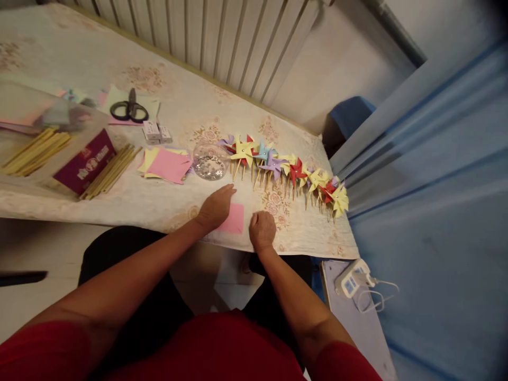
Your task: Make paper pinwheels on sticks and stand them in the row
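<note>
1. Pink square flat on the surface, unfolded;
2. left hand at ten o'clock, fingers together; right hand at three, fingers curled; any pinch, cannot tell;
3. done: pinwheels, two o'clock; seemingly remaining: paper stack, ten.

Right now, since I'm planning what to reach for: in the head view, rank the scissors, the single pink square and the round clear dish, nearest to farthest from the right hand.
From the right hand:
1. Pink square, immediately to its left.
2. Round clear dish, forward and left.
3. Scissors, far left, beyond the dish.
</note>
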The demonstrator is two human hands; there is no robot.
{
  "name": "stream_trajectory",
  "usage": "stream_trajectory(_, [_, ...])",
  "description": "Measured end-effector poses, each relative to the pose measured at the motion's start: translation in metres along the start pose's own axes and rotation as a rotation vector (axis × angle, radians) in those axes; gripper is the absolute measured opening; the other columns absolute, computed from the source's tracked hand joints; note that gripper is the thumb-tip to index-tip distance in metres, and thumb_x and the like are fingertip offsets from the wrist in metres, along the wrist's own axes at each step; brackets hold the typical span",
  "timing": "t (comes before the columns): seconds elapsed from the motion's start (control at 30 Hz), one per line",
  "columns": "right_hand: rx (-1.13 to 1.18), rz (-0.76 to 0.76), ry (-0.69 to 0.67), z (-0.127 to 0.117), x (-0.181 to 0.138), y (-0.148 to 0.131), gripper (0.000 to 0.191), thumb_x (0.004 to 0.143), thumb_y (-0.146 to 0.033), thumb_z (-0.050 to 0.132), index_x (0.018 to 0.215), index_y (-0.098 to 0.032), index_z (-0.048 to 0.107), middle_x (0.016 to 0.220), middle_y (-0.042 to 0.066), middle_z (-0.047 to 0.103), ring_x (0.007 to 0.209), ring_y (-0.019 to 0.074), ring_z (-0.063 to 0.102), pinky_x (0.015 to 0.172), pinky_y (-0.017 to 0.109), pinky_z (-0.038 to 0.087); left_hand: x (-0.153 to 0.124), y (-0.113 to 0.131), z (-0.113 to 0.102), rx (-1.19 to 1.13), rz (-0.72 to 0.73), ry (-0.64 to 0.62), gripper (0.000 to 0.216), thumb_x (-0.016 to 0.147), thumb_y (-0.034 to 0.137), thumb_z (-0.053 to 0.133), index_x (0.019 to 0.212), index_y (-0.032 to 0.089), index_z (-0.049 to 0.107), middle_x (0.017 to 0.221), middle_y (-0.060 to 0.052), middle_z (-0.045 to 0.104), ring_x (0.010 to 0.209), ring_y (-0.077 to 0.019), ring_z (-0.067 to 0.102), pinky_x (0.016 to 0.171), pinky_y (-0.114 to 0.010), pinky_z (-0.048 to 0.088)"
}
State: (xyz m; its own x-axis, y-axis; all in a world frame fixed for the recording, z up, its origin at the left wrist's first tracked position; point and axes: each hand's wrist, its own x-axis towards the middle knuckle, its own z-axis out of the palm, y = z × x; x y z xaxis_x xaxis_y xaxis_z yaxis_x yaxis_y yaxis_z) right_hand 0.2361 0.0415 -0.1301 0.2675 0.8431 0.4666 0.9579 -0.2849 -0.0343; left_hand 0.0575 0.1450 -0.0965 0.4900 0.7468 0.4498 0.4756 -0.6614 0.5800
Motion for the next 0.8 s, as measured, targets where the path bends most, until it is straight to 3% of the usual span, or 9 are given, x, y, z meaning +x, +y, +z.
stream_trajectory(0.1, [0.017,0.013,-0.01,0.001,0.001,0.0,0.022,0.098,-0.023,0.047,0.08,-0.019,0.059,0.08,0.007,0.06,0.08,0.022,0.052,0.072,0.033,0.034,0.007,0.014,0.018,0.158,0.011,-0.113,0.049,0.092,0.011,0.033,0.135,0.007,0.055,0.151,-0.018,0.048,0.146,-0.0245,0.037,0.119,-0.044,0.034])
stream_trajectory(0.27, [0.057,0.015,-0.044,0.001,0.001,-0.001,0.02,0.098,-0.023,0.047,0.083,-0.018,0.06,0.084,0.008,0.061,0.083,0.022,0.053,0.074,0.033,0.035,0.003,0.016,0.037,0.385,-0.019,-0.264,0.054,0.098,0.035,0.038,0.146,0.013,0.048,0.159,-0.015,0.038,0.15,-0.0319,0.027,0.121,-0.057,0.022])
stream_trajectory(0.8, [0.11,0.017,-0.032,0.001,0.001,-0.002,0.016,0.096,-0.023,0.05,0.085,-0.018,0.06,0.085,0.01,0.062,0.084,0.023,0.054,0.073,0.034,0.037,0.004,0.016,0.035,0.433,-0.052,-0.34,0.056,0.099,0.04,0.036,0.151,0.019,0.043,0.162,-0.011,0.032,0.152,-0.0311,0.022,0.121,-0.057,0.014])
